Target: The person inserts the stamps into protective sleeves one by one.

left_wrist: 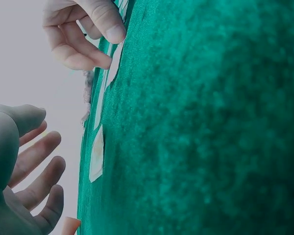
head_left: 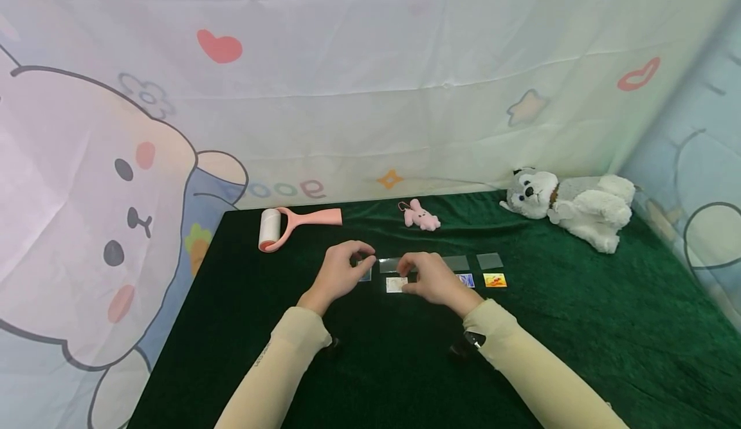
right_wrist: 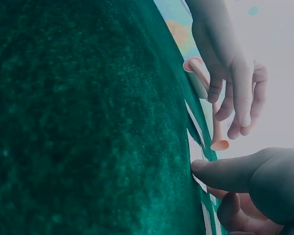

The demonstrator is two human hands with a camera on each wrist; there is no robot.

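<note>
Several small cards lie in a row on dark green cloth. My right hand pinches the pale card by its right side, with thumb and forefinger; the right wrist view shows the thumb against this pale card. Open and relaxed, my left hand hovers beside a blue card that it partly covers, holding nothing. To the right lie a blue-purple card and a yellow-orange card. Behind the row are clear flat pieces, partly hidden by the right hand, and another clear piece.
Towards the back left lies a pink-handled roller. A pink plush keychain rests behind the cards, and a grey-white plush dog lies at the back right. A printed curtain hangs along the back edge.
</note>
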